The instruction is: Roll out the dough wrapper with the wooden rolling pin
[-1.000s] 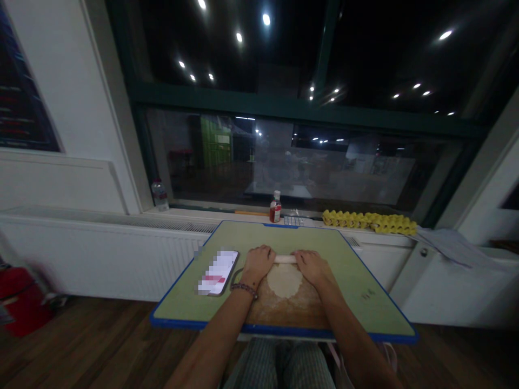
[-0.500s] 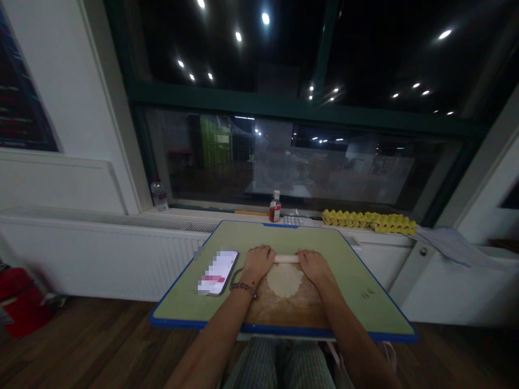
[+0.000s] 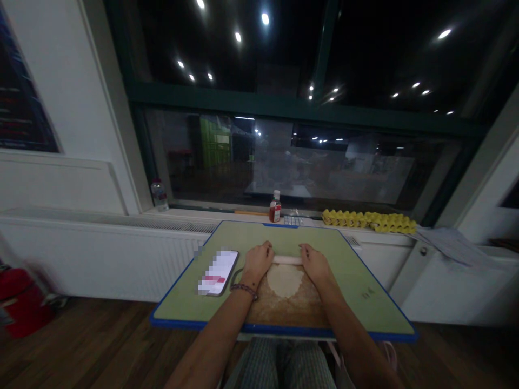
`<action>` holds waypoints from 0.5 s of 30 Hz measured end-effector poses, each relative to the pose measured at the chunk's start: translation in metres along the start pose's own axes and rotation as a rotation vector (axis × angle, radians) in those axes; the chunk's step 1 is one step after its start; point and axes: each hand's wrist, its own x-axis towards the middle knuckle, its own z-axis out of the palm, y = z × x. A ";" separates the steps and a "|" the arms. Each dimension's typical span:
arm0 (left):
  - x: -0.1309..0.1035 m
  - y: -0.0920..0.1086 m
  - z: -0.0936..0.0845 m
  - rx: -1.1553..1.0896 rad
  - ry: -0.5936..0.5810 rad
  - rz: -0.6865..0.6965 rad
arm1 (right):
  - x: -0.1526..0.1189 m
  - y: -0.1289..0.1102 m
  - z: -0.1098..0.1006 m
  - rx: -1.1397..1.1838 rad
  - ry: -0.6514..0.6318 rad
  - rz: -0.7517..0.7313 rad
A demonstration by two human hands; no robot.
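A pale rolling pin (image 3: 287, 260) lies crosswise at the far edge of a flat, roughly round sheet of dough (image 3: 285, 282). My left hand (image 3: 258, 263) is closed over the pin's left end, and a bead bracelet circles that wrist. On the opposite end, my right hand (image 3: 317, 264) is closed in the same way. Both hands hide the pin's ends. Beneath the dough is a floury wooden board (image 3: 284, 315), partly covered by my forearms.
The board rests on a green folding table (image 3: 348, 308) with a blue rim. A phone (image 3: 219, 274) lies left of my left hand. Behind the table, the sill holds a small red-labelled bottle (image 3: 275, 208), yellow egg trays (image 3: 367, 221) and a water bottle (image 3: 159, 195).
The rolling pin has shifted very slightly toward me. My fingers have changed their curl around its ends, with the fingertips a little higher. The dough looks the same.
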 end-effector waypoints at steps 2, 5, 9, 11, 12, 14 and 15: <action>0.000 0.000 0.000 -0.005 0.009 0.003 | -0.001 -0.001 -0.002 0.090 0.030 0.021; 0.000 -0.001 0.000 -0.014 0.005 0.013 | -0.004 -0.005 -0.007 0.176 0.032 0.000; 0.001 -0.002 0.001 -0.020 0.014 0.011 | -0.010 -0.012 -0.017 0.231 0.016 -0.053; 0.001 -0.002 0.002 -0.014 0.026 0.017 | -0.012 -0.014 -0.021 0.232 -0.011 -0.060; 0.001 -0.002 0.002 -0.010 0.030 0.022 | -0.012 -0.015 -0.022 0.227 -0.022 -0.057; 0.000 -0.002 0.001 -0.004 0.034 0.031 | -0.013 -0.016 -0.024 0.219 -0.029 -0.043; 0.000 -0.001 0.001 -0.001 0.034 0.038 | -0.013 -0.016 -0.024 0.221 -0.023 -0.035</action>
